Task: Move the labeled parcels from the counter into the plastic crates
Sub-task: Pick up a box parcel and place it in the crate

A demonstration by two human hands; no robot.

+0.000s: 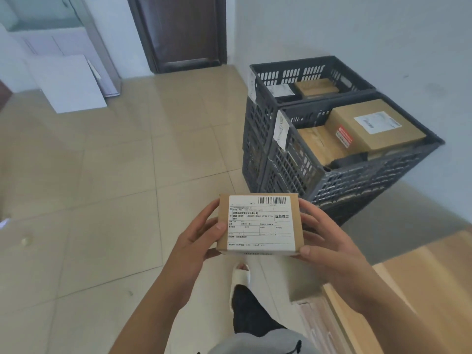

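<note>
We hold a small cardboard parcel [260, 223], white shipping label up, above the tiled floor [102, 187]. Our left hand [196, 241] grips its left edge, our right hand [324, 241] its right. Ahead, near the wall, two dark plastic crates [357, 175] already hold boxes.

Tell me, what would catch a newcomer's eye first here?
First, the small cardboard parcel with its big white label, held low in the middle between the left hand and right hand. Then the dark plastic crates against the wall at right, already holding several brown boxes.
</note>
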